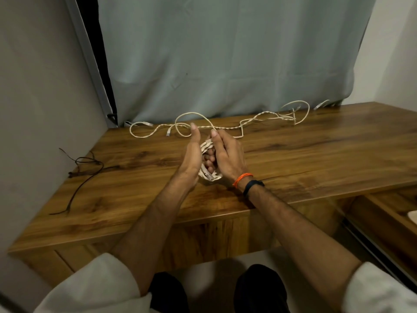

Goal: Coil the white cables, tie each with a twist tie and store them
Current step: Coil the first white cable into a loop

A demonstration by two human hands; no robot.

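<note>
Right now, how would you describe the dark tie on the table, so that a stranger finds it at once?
Start at the wooden table and go to its left end, beside the grey wall. There the thin dark brown tie lies loose, looped at the top with one long tail running toward the front edge. Unlike the white cables by the curtain, it is dark, thin and nowhere near either hand.

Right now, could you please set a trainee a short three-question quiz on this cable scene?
1. True or false: the coiled white cable lies flat on the wooden table, untouched.
2. Which wrist carries the orange band: A left, B right?
3. Fill in: the loose dark ties lie toward the person's ____ side.

Key: 1 false, the left hand and right hand hold it between them; 2 B; 3 left.
</note>
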